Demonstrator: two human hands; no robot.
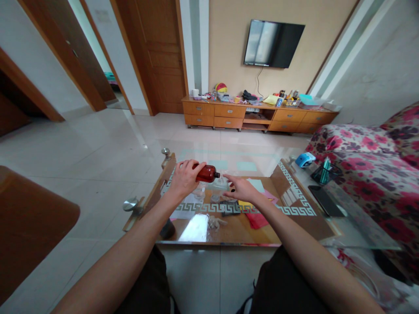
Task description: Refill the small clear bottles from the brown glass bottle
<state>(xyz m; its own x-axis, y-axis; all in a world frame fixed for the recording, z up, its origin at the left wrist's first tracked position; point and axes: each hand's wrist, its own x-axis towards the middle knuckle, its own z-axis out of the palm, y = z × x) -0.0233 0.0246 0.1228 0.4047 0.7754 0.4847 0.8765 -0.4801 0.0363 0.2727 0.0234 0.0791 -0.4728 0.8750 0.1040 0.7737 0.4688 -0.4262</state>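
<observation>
My left hand (186,176) is wrapped round a brown bottle (207,173), which lies tilted almost on its side above the glass table. Its dark neck points right, towards my right hand (240,189). That hand has its index finger stretched out close to the bottle's mouth; a small dark cap-like thing (232,190) shows among its other, bent fingers. Beneath the bottle stand clear containers (215,197), partly hidden by the hands and hard to tell apart. I cannot make out whether liquid leaves the bottle.
The glass table (193,235) has a crumpled clear plastic piece (216,223), a red sheet (257,220) and other papers on or under it. At its right are a black phone (325,200), a pencil holder (325,172) and a blue item (305,159). A flowered sofa (360,168) stands beyond.
</observation>
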